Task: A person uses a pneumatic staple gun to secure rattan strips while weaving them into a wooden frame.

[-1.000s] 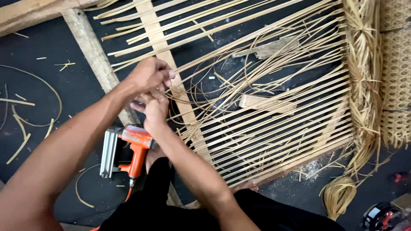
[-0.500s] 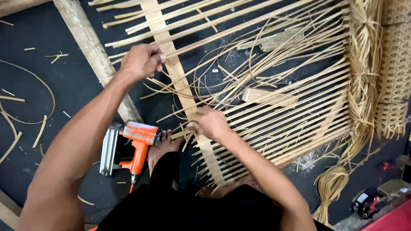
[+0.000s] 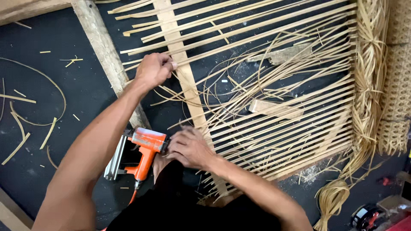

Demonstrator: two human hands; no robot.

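I count one orange staple gun [image 3: 143, 152], two hands, left [image 3: 154, 69] and right [image 3: 188, 147], two wooden battens [image 3: 184, 81] [image 3: 105, 47], one coiled strip bundle [image 3: 332, 199], and slats too many to tally.

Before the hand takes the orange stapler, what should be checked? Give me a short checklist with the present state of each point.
1. Left hand pinches a strip at the upright slat: ok.
2. Right hand touches the stapler head but does not grip it: not ok.
3. Stapler lies on the floor, handle free: ok.
4. Hose attached at the handle base: cannot tell.
5. Loose strips tangled across the frame: not ok.
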